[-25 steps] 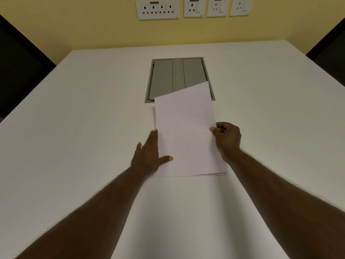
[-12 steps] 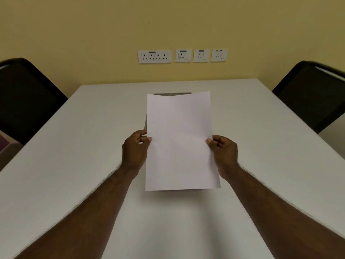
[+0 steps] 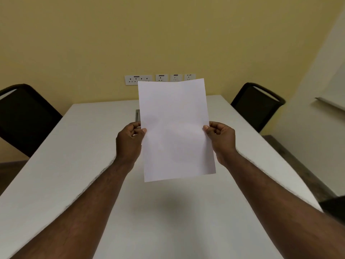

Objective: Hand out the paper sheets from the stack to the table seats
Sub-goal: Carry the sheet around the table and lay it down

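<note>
Above the white tabletop (image 3: 74, 165) I see the paper sheets (image 3: 175, 128) held upright in mid-air: left hand (image 3: 128, 141) grip pinched on the left edge, right hand (image 3: 222, 139) grip pinched on the right edge, black chairs (image 3: 255, 103) flanking the far end
</note>
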`<state>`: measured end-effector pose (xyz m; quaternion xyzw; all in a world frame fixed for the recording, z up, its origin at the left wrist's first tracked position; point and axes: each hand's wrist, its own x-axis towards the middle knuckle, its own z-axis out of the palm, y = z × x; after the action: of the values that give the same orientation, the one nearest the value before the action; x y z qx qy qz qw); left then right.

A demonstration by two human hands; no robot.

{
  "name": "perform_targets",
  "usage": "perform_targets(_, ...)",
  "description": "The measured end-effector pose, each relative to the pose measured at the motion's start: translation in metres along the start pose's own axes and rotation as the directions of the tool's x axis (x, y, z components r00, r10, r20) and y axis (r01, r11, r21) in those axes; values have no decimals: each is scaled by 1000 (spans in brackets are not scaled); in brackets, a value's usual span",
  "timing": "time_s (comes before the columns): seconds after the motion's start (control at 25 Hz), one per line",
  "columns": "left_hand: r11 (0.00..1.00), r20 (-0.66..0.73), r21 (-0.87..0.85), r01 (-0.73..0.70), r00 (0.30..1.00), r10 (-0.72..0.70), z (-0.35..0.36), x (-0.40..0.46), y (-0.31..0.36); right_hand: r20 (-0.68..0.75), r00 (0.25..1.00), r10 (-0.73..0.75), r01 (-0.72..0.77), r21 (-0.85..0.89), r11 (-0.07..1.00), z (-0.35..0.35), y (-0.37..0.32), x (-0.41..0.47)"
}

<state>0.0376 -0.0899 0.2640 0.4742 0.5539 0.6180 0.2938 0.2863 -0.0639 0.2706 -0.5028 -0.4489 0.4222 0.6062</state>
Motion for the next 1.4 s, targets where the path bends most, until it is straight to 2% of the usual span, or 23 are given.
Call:
perform_targets(0.16,998,83,-53,-30,996,35,19,-45,49,-87,994,-65,64,-18,998,-56,-48,-46)
perform_targets(0.4,993,214,-111,-42,975,65,84,-117,103,-248,967,-55,59,7,998,-166,-81,-103)
perform_targets(0.64,990,317,-132,-57,943,97,194,-206,142,-380,924,-46,56,16,998,-311,-102,-138)
perform_targets(0.84,985,370,-159,-65,921,120,303,-283,170,-444,890,-99,87,-47,995,-443,-125,-156)
perform_targets(1.08,980,442,-186,-66,885,144,421,-348,193,-521,842,-138,63,-160,985,-576,-137,-156)
perform_targets(1.4,980,507,-195,-29,853,126,569,-354,187,-566,811,-148,49,-187,981,-691,-122,-84)
